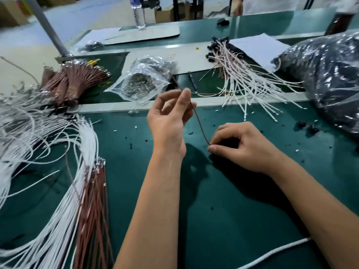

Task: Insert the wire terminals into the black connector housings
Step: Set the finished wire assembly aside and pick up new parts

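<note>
A thin brown wire (200,123) runs between both hands above the green mat. My left hand (169,117) is raised and pinches the wire's upper part between thumb and fingers. My right hand (242,144) rests low on the mat, fingers curled, pinching the wire's lower end; whether a black housing sits inside that hand is hidden. Two loose black connector housings (308,127) lie on the mat to the right. Finished white wires with black housings (235,74) are piled at the back.
Bundles of white and brown wires (85,191) fan over the left of the green mat (223,220). A clear bag of metal parts (139,82) lies behind my left hand. A large plastic bag of black parts (330,78) fills the right. Brown wire bundles (71,82) sit far left.
</note>
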